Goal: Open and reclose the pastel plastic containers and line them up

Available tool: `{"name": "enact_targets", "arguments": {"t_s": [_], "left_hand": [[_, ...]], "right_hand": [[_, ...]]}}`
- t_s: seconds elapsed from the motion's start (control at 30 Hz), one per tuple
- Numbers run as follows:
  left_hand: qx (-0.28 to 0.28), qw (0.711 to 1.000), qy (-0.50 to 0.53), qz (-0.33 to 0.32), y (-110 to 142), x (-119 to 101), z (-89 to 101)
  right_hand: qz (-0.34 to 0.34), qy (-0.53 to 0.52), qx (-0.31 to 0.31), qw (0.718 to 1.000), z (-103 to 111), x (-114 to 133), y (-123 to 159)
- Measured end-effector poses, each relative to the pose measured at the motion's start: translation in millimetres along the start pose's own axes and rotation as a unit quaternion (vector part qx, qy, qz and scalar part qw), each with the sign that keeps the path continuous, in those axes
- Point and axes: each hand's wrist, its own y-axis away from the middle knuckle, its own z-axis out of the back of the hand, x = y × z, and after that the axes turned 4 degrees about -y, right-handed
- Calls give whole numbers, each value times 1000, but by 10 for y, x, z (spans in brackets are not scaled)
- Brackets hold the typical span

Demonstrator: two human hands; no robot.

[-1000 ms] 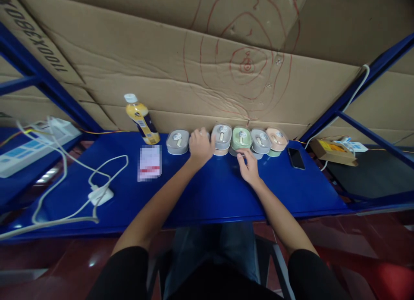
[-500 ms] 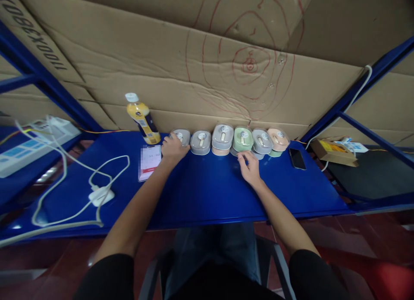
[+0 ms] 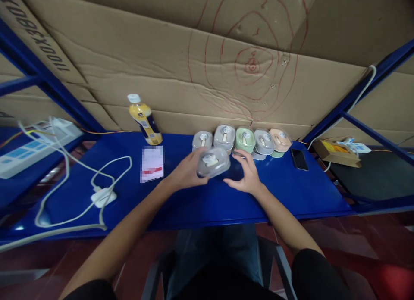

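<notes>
My left hand (image 3: 187,171) grips a small grey lidded box (image 3: 213,163) with a clear top and a round sticker, held tilted in front of the row. Just right of it, my right hand (image 3: 247,173) is open, thumb and fingers spread apart, not touching the box. Behind both hands stands a row of similar boxes: a single grey box (image 3: 202,139) at the left end, then a grey one (image 3: 224,136), a green one (image 3: 245,139), another grey one (image 3: 264,141) and a peach one (image 3: 280,139), these on top of other boxes.
A yellow drink bottle (image 3: 145,121) stands at the back left of the blue table (image 3: 197,205). Before it lies a lit phone (image 3: 152,162). A white charger (image 3: 103,198) with cable is further left. A dark phone (image 3: 299,159) lies right; cardboard (image 3: 145,63) walls the back.
My left hand has taken the grey box from the row's left end and brought it right and nearer me. My right hand has come away from the green box and spread open.
</notes>
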Motion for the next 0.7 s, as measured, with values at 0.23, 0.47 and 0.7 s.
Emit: {"name": "enact_targets", "arguments": {"t_s": [0.23, 0.47, 0.7], "left_hand": [[116, 983, 128, -53, 38, -170, -331], [97, 980, 175, 14, 164, -53, -520], [60, 992, 110, -34, 180, -35, -509]], "right_hand": [[-18, 27, 245, 969, -104, -14, 64], [-69, -6, 220, 973, -172, -50, 161], [-147, -109, 139, 973, 82, -399, 206]]}}
